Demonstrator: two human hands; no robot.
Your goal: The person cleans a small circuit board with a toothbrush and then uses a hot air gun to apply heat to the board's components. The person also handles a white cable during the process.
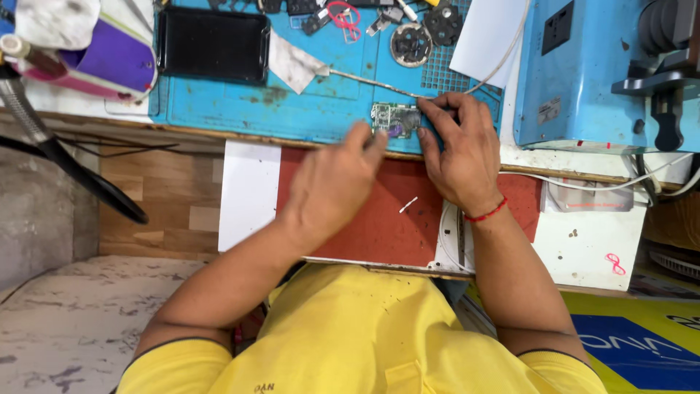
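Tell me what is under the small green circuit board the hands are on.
The circuit board lies on the blue work mat, near its front edge. The left hand and right hand cover its sides, so anything beneath stays hidden.

There is a single view, taken from a camera worn on the person's head. It looks almost straight down over the yellow shirt (350,343) and both forearms onto the near edge of the workbench. The blue work mat (306,102) fills the upper middle of the frame, with the left hand (332,186) and right hand (459,149) near its centre. The camera sits close, at arm's reach. The far side of the bench runs off the top edge. No second view overlaps this one.
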